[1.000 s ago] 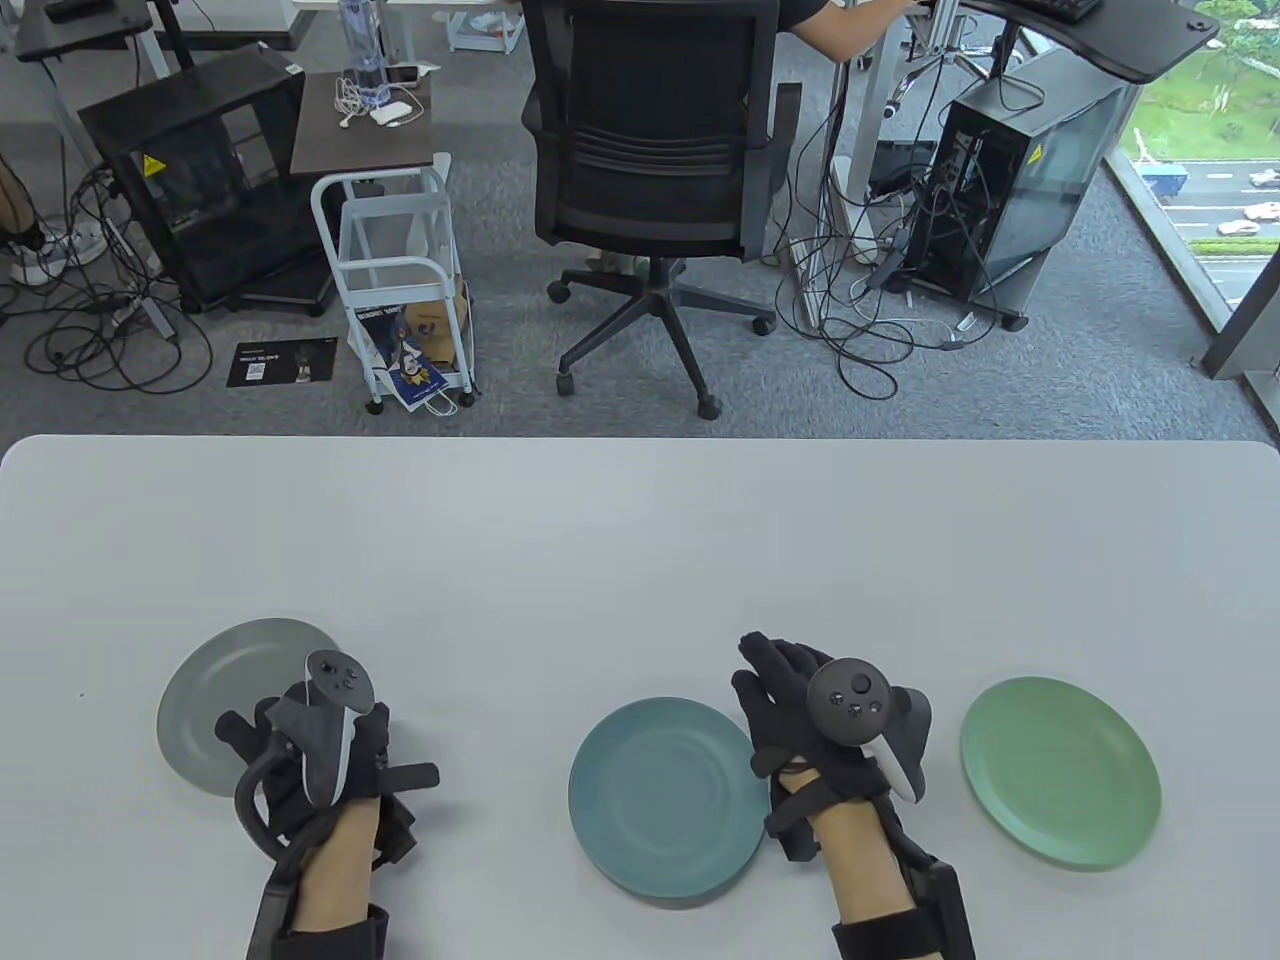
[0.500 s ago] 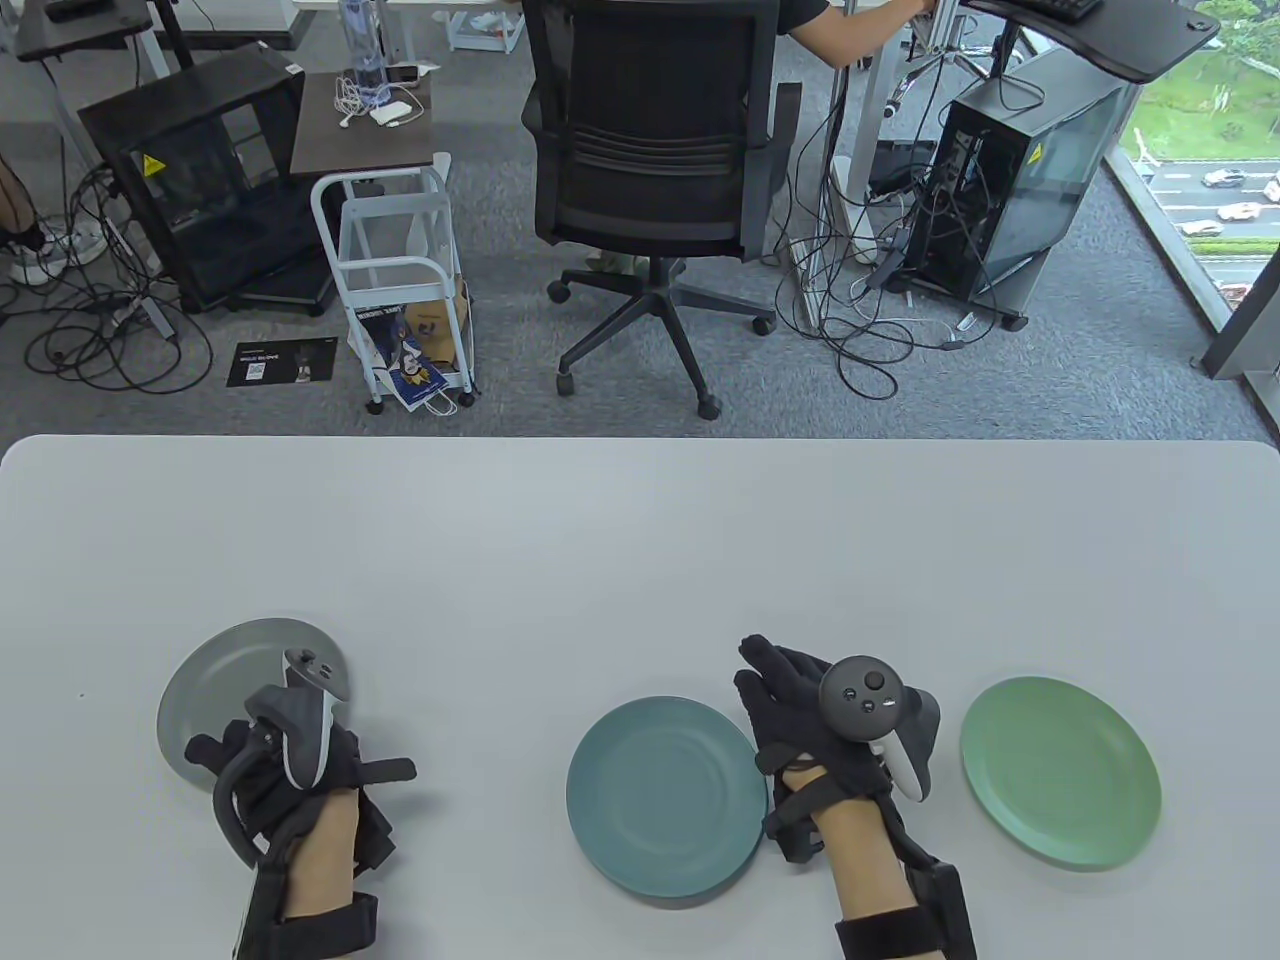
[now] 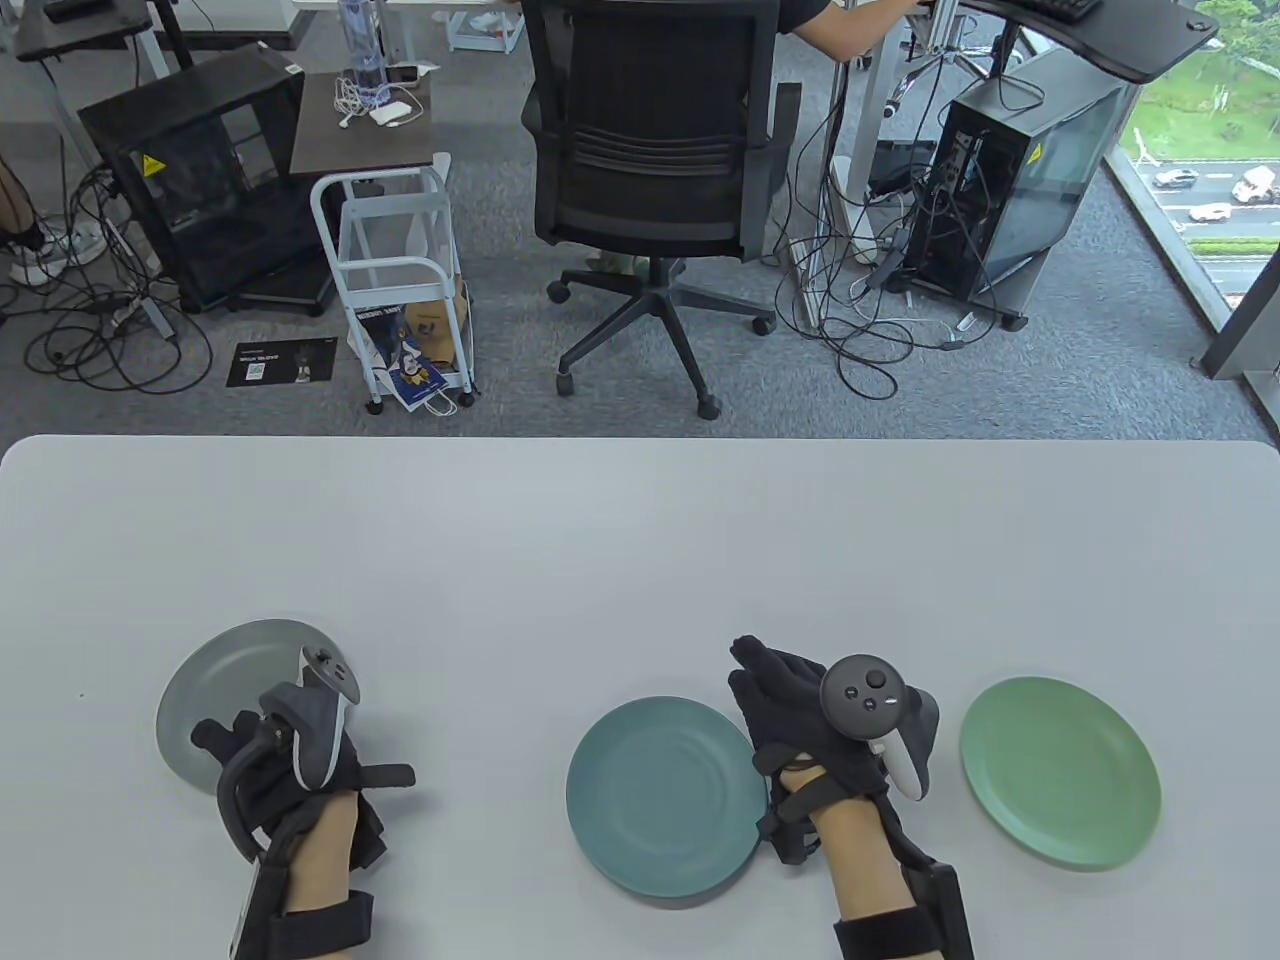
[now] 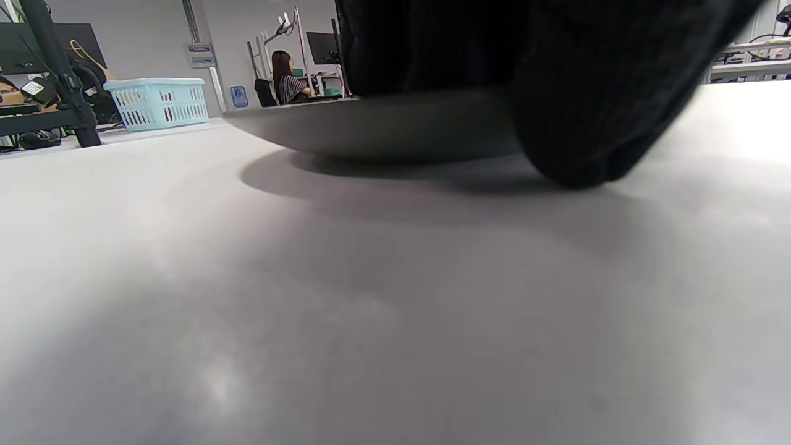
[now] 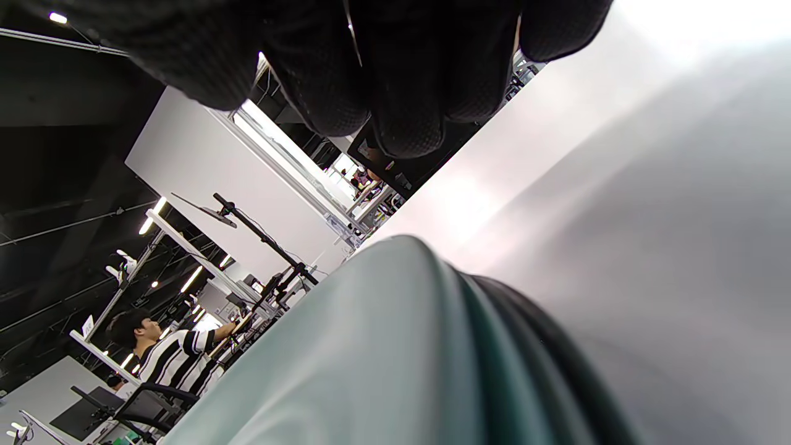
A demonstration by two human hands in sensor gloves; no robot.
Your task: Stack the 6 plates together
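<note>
Three plates lie on the white table (image 3: 640,560): a grey plate (image 3: 225,670) at the left, a teal plate (image 3: 665,795) in the middle and a green plate (image 3: 1060,785) at the right. My left hand (image 3: 265,750) rests on the grey plate's near right part. In the left wrist view its fingers (image 4: 432,43) lie over the grey plate's rim (image 4: 371,130) and its thumb touches the table beside the rim. My right hand (image 3: 790,710) lies flat and open beside the teal plate's right edge. The right wrist view shows that rim (image 5: 401,346) below my fingers (image 5: 395,93), apart from them.
An office chair (image 3: 650,150), a white cart (image 3: 400,270) and computer towers stand on the floor beyond the table's far edge. The far half of the table is bare.
My left hand has shifted left over the grey plate's near edge and turned a little. My right hand has barely moved. The plates lie where they were.
</note>
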